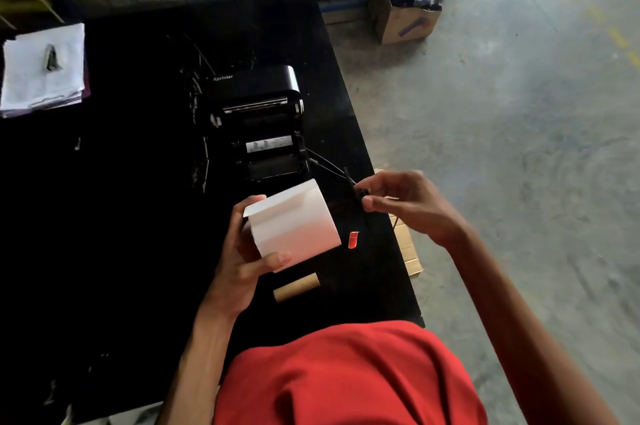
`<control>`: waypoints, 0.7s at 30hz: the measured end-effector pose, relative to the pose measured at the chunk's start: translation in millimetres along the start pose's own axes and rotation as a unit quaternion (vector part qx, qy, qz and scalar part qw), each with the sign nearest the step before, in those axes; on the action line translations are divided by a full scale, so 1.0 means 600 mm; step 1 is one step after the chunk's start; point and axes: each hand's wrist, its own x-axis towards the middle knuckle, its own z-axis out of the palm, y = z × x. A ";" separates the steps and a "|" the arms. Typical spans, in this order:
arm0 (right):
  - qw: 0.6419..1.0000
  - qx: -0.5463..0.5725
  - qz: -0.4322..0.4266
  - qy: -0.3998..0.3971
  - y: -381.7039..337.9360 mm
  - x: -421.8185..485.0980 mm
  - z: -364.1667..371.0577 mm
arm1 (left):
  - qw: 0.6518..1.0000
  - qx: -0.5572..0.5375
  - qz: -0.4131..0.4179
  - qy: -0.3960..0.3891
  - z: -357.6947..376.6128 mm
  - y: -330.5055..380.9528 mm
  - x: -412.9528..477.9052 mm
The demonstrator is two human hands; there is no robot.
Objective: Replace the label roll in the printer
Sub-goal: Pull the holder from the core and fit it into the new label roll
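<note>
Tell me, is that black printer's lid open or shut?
Open. The printer has its lid tipped back, baring the rollers and an empty bay; the white label roll is in the left hand.

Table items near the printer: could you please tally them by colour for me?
White: 2, the label roll and the paper stack
Black: 1, the printer
Brown: 1, the cardboard core
Red: 1, the small tab
Total: 5

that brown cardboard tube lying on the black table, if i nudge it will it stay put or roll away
The cardboard tube lies on its side on the flat black table, so a sideways nudge would probably set it rolling. It looks hollow and bare, likely very light and easy to crush if squeezed. It sits fairly near the table's right edge, so it might roll off.
</note>
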 end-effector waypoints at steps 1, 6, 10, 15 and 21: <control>1.000 0.002 0.003 -0.007 -0.002 -0.002 0.012 | 1.000 0.003 0.001 -0.007 0.004 0.001 0.000; 0.999 0.045 0.021 -0.016 -0.005 -0.013 0.047 | 1.000 0.009 -0.002 -0.029 0.021 0.005 -0.002; 0.998 0.047 0.045 -0.011 0.000 -0.023 0.050 | 0.999 0.015 -0.004 -0.039 0.018 0.008 -0.007; 0.997 0.027 0.076 0.008 0.002 -0.033 0.058 | 0.997 0.055 -0.003 -0.048 0.015 0.016 -0.005; 0.970 0.112 0.213 0.020 -0.005 -0.044 0.085 | 0.985 0.154 0.038 -0.069 0.020 0.040 -0.002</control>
